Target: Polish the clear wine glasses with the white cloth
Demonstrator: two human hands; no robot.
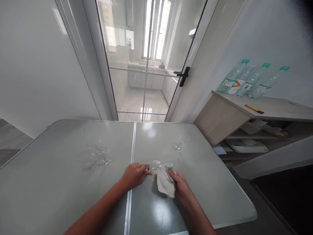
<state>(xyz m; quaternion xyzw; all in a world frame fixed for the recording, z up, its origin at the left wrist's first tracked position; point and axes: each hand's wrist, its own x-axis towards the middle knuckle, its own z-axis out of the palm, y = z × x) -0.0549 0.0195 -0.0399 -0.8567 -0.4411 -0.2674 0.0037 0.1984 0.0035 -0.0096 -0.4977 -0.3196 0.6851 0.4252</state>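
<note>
Pinching a clear glass (153,166) by its nine-o'clock end, the left hand (137,174) has fingers nearly closed; the right hand (181,185) curls round a white cloth (164,182) at four o'clock. Hard twisting could wrench the glass from that fingertip pinch.

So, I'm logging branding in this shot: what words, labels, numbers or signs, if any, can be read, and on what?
No text is readable.
Labels on the bottles: printed, but too small and blurred.
Orange mark among them: no clear letters.
White cloth and held glass: no text visible.
</note>
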